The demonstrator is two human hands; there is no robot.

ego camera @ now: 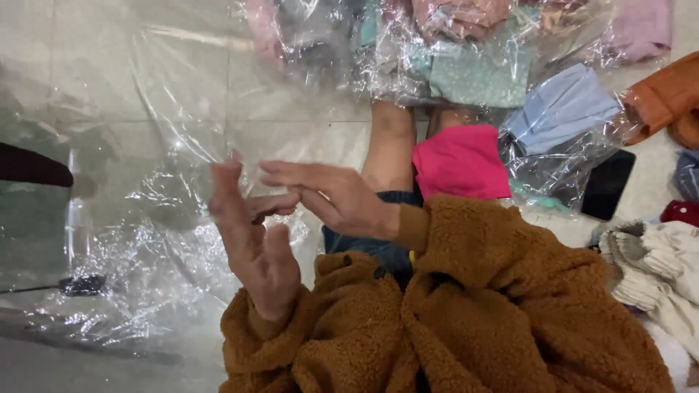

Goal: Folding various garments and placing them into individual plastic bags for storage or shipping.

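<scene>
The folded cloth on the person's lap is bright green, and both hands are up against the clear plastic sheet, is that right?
Not quite. The head view shows the folded cloth is bright pink, not green. The rest holds: the left hand and right hand are up against the clear plastic sheet.

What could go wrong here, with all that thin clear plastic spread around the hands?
The clear plastic sheet is thin and crinkled; the left hand and right hand are at its edge and might tear it. It looks slippery on the tiled floor. The black phone lies partly under a bagged blue garment and could be overlooked.
</scene>
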